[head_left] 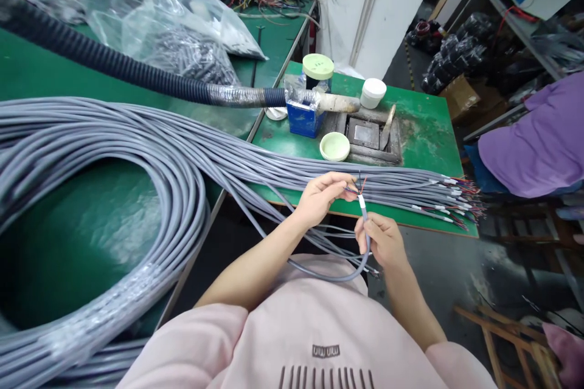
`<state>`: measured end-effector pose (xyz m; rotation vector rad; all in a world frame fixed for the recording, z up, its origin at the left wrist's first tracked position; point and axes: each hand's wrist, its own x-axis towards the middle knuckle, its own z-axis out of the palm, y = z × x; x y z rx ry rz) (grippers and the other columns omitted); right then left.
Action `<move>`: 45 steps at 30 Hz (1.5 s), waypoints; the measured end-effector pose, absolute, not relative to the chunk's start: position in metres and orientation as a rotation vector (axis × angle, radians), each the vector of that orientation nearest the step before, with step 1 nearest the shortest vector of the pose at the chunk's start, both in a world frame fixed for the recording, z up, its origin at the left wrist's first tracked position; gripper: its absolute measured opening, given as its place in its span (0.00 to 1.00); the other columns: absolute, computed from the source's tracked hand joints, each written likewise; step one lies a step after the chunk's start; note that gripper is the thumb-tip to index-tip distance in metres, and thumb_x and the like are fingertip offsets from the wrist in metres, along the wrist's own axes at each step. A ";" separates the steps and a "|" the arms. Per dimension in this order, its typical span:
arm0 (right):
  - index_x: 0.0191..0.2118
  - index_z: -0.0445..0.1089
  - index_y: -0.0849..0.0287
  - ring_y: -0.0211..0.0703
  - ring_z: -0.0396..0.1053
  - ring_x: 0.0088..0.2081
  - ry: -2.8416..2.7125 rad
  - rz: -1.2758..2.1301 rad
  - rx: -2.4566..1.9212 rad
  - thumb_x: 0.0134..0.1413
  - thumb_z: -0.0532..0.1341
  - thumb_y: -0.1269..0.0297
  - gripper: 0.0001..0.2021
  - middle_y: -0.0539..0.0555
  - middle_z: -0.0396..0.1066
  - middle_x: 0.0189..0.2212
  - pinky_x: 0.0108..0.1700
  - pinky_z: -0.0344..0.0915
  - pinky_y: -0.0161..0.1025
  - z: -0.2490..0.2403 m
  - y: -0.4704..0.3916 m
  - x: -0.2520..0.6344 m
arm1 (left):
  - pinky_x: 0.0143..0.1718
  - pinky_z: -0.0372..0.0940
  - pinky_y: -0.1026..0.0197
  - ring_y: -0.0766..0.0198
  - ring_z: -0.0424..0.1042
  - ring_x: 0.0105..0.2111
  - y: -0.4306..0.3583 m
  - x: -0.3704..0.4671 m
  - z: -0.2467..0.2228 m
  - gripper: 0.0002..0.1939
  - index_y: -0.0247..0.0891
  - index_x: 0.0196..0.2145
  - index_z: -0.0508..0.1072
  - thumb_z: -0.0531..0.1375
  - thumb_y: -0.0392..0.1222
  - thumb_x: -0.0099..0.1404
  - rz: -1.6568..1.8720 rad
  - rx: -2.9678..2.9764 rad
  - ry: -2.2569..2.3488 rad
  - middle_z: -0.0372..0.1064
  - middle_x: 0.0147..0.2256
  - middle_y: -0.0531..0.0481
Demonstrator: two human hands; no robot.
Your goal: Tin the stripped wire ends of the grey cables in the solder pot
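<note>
Between my hands a grey cable (351,277) bends upward, its end banded with white tape and fanned into thin dark and red wires (363,185). My right hand (382,237) is closed round the grey jacket just below the white band. At the wire ends, my left hand (325,196) pinches one or more of the dark wires between thumb and fingers. Behind both hands lies a thick bundle of grey cables (292,173) across the green bench, their stripped, coloured ends (469,194) gathered at the right.
A large coil of grey cables (182,176) covers the left bench. On the small green table (424,127) stand a solder pot (365,134), a blue box (305,120), a white jar (373,92) and a shallow dish (334,147). A black hose (150,76) hangs above. Another person (533,134) sits at right.
</note>
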<state>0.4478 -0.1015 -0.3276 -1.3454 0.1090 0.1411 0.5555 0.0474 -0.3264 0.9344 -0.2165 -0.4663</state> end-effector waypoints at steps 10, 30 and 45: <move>0.29 0.71 0.61 0.33 0.57 0.13 0.135 0.168 -1.437 0.57 0.60 0.52 0.16 0.49 0.67 0.11 0.19 0.52 0.32 -0.320 -0.096 0.451 | 0.31 0.71 0.64 0.67 0.73 0.26 0.057 0.577 -0.316 0.19 0.34 0.38 0.80 0.72 0.47 0.50 -0.649 0.928 -0.398 0.76 0.29 0.46; 0.60 0.58 0.49 0.37 0.68 0.26 0.026 -0.024 -1.568 0.52 0.65 0.66 0.30 0.52 0.73 0.35 0.25 0.65 0.35 -0.302 -0.131 0.472 | 0.22 0.67 0.67 0.67 0.71 0.19 -0.003 0.547 -0.308 0.17 0.31 0.25 0.71 0.73 0.44 0.45 -0.721 0.940 -0.036 0.72 0.22 0.51; 0.40 0.69 0.54 0.39 0.71 0.26 -0.200 -0.159 -1.626 0.60 0.58 0.66 0.04 0.48 0.72 0.25 0.33 0.68 0.38 -0.319 -0.165 0.492 | 0.19 0.57 0.67 0.72 0.63 0.15 -0.038 0.525 -0.311 0.11 0.33 0.22 0.70 0.69 0.40 0.50 -0.471 0.753 0.103 0.68 0.20 0.54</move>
